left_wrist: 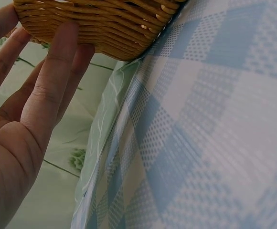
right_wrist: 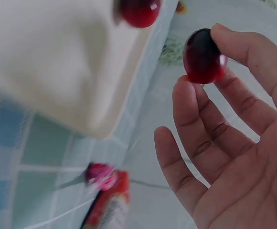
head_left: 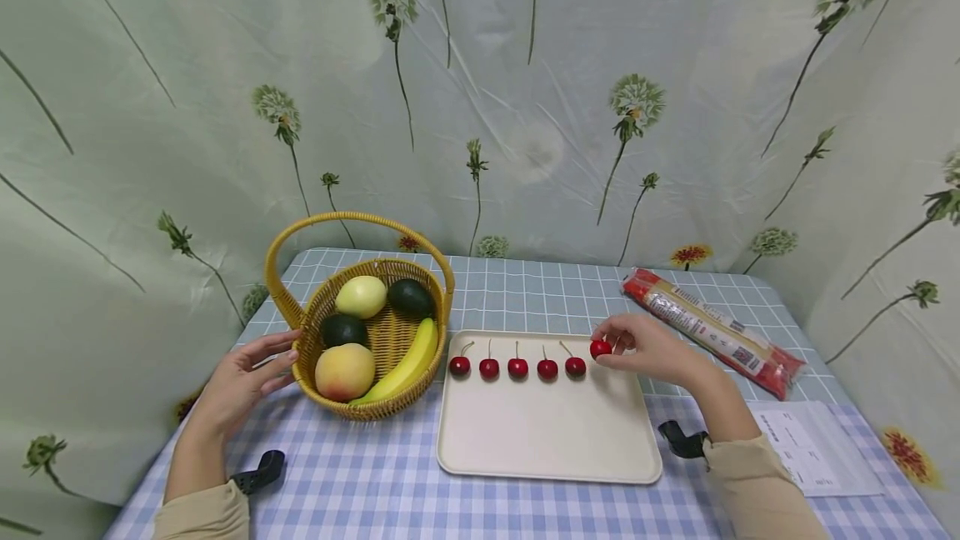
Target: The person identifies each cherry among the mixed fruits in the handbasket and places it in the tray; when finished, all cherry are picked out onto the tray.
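Between thumb and fingers my right hand (head_left: 647, 347) pinches a red cherry (right_wrist: 204, 56) above the top right corner of a cream tray (head_left: 543, 432). Along the tray's upper part several cherries lie in a row, stems pointing up; one cherry (head_left: 575, 367) is closest to the hand. My left hand (head_left: 243, 377) has its fingers extended at the left side of a wicker basket (left_wrist: 95, 28), touching or nearly touching it. Inside the basket are a peach (head_left: 345, 372), a banana (head_left: 405, 369), a yellowish-green fruit (head_left: 362, 297) and two dark green fruits, one avocado-like (head_left: 411, 298).
A red-and-clear long package (head_left: 712, 327) lies behind the right arm. Beside that forearm is a clear sleeve with a white label (head_left: 798, 448). The basket's tall handle (head_left: 360, 217) arches over its back. A patterned curtain (head_left: 525, 107) hangs behind the checked tablecloth (head_left: 375, 473).
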The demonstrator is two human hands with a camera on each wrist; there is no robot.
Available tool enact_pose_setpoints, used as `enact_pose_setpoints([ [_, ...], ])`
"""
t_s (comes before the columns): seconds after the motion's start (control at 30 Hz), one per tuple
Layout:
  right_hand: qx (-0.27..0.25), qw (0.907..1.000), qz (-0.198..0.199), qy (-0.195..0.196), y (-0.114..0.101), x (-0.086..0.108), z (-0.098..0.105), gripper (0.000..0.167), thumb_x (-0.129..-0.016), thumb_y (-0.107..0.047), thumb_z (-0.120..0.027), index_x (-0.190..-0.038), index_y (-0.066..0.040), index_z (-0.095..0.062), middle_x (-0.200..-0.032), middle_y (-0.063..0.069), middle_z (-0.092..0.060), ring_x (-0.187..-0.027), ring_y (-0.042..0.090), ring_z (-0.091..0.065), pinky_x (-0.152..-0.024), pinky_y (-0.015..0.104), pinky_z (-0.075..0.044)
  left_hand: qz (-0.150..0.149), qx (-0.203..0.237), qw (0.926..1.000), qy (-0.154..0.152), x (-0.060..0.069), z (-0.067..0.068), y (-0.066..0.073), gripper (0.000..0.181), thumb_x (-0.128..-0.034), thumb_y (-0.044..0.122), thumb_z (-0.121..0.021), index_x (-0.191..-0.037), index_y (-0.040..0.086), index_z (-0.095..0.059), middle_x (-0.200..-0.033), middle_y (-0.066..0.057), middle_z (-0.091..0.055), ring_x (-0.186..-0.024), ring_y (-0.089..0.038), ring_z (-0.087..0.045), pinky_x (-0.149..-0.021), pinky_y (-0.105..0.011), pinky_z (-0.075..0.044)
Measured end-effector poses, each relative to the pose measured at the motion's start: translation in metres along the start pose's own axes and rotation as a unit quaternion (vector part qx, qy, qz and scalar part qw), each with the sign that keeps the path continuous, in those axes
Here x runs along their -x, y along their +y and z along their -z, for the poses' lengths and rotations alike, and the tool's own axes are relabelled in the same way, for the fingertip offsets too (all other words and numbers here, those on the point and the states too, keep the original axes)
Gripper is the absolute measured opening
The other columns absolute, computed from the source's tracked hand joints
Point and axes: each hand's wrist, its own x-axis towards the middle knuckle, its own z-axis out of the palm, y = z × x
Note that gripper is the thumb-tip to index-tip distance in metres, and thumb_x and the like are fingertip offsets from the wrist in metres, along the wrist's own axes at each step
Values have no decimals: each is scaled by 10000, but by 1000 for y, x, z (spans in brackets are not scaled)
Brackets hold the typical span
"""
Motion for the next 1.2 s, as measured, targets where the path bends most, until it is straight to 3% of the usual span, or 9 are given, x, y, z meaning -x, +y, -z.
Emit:
enact_pose_setpoints([
  [0.23, -79, 9990, -427, -119, 16, 6, -4, 253, -935, -195, -841, -1142, -97, -733, -931, -13, -672, -865, 163, -582, -724, 223, -529, 69, 25, 10000, 5, -1, 2, 0, 386, -1080, 126, -660, -1460, 64, -653, -1207, 223, -694, -1097, 64, -682, -855, -208, -638],
  [0.5, -73, 9990, -392, -177, 24, 6, -12, 251, -921, -210, -858, -1116, -101, -743, -897, -34, -667, -834, 122, -583, -720, 226, -526, 252, -84, 9996, 88, -1, 3, 0, 387, -1076, 161, -675, -1459, 112, -666, -1192, 246, -679, -1088, 76, -675, -856, -197, -634],
  [0.73, -236, 9973, -578, -379, 23, 3, -22, 243, -917, -207, -867, -1103, -110, -744, -858, -16, -625, -813, 143, -550, -671, 224, -483, 173, 9, 9998, 89, 0, 4, 0, 381, -1073, 128, -671, -1452, 84, -667, -1182, 223, -692, -1079, 64, -682, -842, -200, -637],
  [1.1, -73, 9972, -623, -406, 22, 5, -27, 339, -904, -246, -885, -1176, -111, -734, -955, -8, -669, -885, 158, -591, -755, 252, -543, 33, -35, 10000, 67, 1, 3, 0, 384, -1079, 140, -666, -1452, 52, -655, -1210, 234, -672, -1091, 71, -674, -850, -207, -638],
  [1.2, -19, 9982, -533, -286, 20, 6, -26, 399, -905, -274, -885, -1222, -91, -727, -1082, 49, -716, -973, 201, -653, -855, 362, -607, -107, -477, 9987, 134, 4, 2, 6, 407, -1084, 164, -663, -1466, 28, -628, -1262, 247, -644, -1090, 104, -670, -856, -196, -632],
])
